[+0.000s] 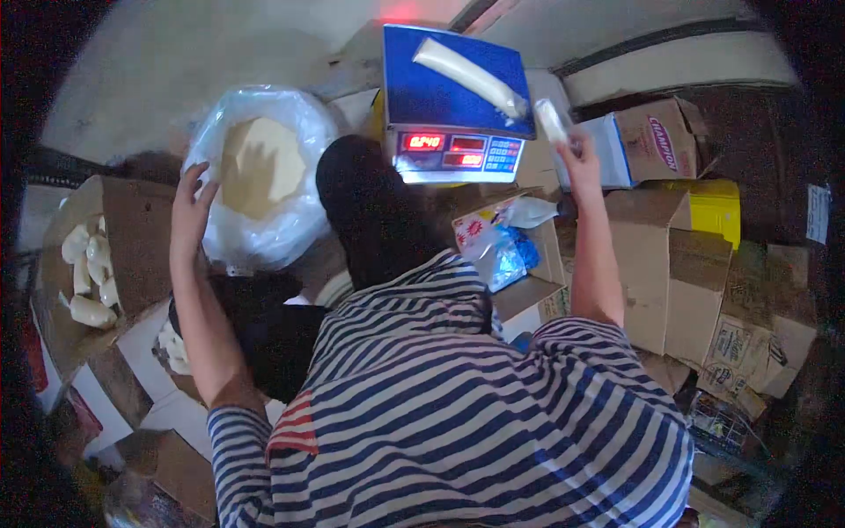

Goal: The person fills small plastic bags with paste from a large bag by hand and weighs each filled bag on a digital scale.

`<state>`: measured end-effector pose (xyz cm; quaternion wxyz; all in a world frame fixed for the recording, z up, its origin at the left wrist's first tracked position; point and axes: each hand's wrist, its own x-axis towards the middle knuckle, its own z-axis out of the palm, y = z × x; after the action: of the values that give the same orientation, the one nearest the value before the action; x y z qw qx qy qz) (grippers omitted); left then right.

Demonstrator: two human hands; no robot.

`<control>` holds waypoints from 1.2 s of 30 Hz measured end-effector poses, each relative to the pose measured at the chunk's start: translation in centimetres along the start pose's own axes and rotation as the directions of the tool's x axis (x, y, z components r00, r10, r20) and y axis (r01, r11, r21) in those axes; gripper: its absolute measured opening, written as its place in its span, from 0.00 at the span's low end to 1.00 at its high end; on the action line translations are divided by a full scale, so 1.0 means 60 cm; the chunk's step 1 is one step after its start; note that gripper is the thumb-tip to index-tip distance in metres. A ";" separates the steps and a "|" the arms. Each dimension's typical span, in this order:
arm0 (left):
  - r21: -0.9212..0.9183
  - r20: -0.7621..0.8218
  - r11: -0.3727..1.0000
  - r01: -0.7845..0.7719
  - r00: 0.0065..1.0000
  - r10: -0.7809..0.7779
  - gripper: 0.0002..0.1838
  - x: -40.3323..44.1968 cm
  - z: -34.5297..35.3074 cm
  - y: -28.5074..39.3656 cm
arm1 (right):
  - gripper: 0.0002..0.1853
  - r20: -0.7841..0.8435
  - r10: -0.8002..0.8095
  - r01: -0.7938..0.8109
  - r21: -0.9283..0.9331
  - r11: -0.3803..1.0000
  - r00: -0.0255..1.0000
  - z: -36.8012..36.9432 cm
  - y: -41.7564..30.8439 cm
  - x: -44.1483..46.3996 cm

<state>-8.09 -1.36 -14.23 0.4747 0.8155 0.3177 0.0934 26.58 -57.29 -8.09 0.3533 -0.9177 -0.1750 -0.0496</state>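
Observation:
My left hand (pixel 192 209) is at the left rim of a large clear plastic bag (pixel 304 216) of pale powder (pixel 261 160). Its fingers are slightly apart and hold nothing that I can see. On the right, my right hand (pixel 581 163) pinches a narrow whitish plastic bag (pixel 552 121), blurred at its edges, just beside the scale. A long, filled plastic bag (pixel 471 75) lies slantwise across the blue pan of the digital scale (pixel 414 101). Red digits on its display appear to read 0.240.
Several filled white bags (pixel 91 264) sit in a cardboard box (pixel 141 238) at left. An open carton (pixel 550 242) with plastic packaging stands below the scale. More cartons (pixel 625 264) and a yellow container (pixel 715 213) stand at right.

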 end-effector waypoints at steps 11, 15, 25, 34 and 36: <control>0.169 -0.170 0.976 -0.137 0.971 0.166 0.20 -0.138 -0.030 -0.007 | 0.27 0.079 0.148 -0.141 -0.087 0.986 0.986 0.030 0.049 0.024; 0.124 -0.244 0.986 -0.113 0.959 0.140 0.19 -0.139 -0.026 -0.028 | 0.25 0.063 0.076 -0.065 -0.161 0.985 0.995 0.041 0.059 0.041; 0.208 -0.251 0.977 -0.040 0.964 0.093 0.19 -0.118 -0.020 -0.057 | 0.26 0.221 -0.032 0.122 -0.410 0.904 0.975 0.031 -0.011 0.079; 0.030 -0.244 0.999 -0.041 0.969 0.047 0.17 -0.114 -0.019 -0.051 | 0.20 0.325 -0.121 0.338 -0.779 0.528 0.938 0.008 -0.090 0.110; -0.021 -0.231 1.000 -0.017 0.973 0.011 0.17 -0.116 -0.020 -0.043 | 0.20 0.331 -0.104 0.337 -0.793 0.507 0.938 0.008 -0.104 0.112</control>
<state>-15.19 -3.84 -14.72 0.4432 0.7957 0.3640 0.1947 30.63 -50.73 -3.08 -0.1640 -0.9418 -0.2871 -0.0605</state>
